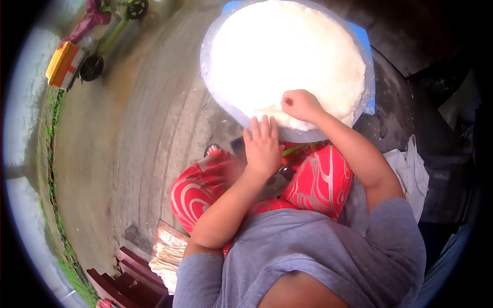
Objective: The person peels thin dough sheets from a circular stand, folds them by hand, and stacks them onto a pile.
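Observation:
A large round tray (207, 77) holds a wide, pale, dough-like mass (287, 56), very bright in the light. My left hand (263, 146) lies over the tray's near rim, fingers spread, its fingertips at the edge of the mass. To its right, my right hand (302, 106) is curled into a fist on or just above the near part of the mass. Whether anything is inside that fist cannot be made out. Between the two hands, the near edge of the mass looks raised or folded.
Blue material (363, 41) shows beneath the tray. A white cloth (413, 174) lies at the right. At lower left are a stack of pale sheets (169, 251) and dark red wooden pieces (128, 285). An orange and white box (64, 65) stands near a wheeled object at upper left.

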A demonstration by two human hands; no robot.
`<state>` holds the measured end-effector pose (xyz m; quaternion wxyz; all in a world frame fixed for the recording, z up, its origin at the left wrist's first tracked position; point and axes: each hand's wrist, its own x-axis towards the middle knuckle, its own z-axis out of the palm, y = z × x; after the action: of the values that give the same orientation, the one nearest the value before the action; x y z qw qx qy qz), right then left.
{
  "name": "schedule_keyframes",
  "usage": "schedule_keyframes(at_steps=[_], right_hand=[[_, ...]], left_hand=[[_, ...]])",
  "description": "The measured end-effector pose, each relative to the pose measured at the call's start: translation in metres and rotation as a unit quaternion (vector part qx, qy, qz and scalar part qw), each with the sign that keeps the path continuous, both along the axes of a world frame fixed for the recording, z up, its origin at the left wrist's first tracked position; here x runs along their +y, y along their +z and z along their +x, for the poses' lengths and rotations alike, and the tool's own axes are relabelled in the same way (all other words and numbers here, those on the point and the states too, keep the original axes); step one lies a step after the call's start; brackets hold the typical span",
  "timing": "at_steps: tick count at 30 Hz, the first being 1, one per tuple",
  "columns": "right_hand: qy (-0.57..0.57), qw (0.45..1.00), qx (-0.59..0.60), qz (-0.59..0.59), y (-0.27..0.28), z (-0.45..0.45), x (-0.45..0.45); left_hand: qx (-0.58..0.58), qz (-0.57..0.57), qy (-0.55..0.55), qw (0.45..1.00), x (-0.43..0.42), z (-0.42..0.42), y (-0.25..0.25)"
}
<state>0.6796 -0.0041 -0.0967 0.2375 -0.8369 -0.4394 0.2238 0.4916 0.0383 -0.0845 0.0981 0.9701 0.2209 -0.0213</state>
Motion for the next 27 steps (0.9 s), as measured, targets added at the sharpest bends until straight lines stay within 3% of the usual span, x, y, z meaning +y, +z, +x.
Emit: schedule_keyframes(at_steps=[2,4,6,11,16,18,19,21,27], right_hand=[[-0.020,0.999,0.037,0.022,-0.009,0.008,0.001],[-0.039,0.995,0.075,0.045,-0.003,0.007,0.004],[0.039,0.996,0.078,0.033,0.005,0.002,0.005],[0.094,0.993,0.066,0.014,-0.003,0.003,0.009],[0.095,0.989,0.111,-0.015,-0.009,0.007,0.014],[0.101,0.978,0.147,0.106,-0.011,0.001,0.017],[0.102,0.978,0.148,0.106,-0.011,0.001,0.020],[0.150,0.983,0.101,-0.002,-0.010,0.004,0.024],[0.129,0.985,0.113,-0.001,0.001,-0.008,0.021]], left_hand=[[0.006,-0.011,0.017,1.000,0.000,0.002,-0.001],[-0.068,-0.009,0.027,0.997,0.002,0.004,-0.010],[-0.074,-0.017,0.035,0.996,0.006,0.006,-0.017],[-0.069,-0.009,0.045,0.997,0.007,0.008,-0.022],[-0.154,-0.150,0.148,0.965,0.009,0.014,-0.021],[-0.158,-0.143,0.148,0.966,0.007,0.014,-0.026],[-0.162,-0.137,0.147,0.966,0.006,0.014,-0.029],[-0.172,-0.144,0.156,0.962,0.004,0.013,-0.030],[-0.199,-0.146,0.174,0.954,0.005,0.012,-0.035]])
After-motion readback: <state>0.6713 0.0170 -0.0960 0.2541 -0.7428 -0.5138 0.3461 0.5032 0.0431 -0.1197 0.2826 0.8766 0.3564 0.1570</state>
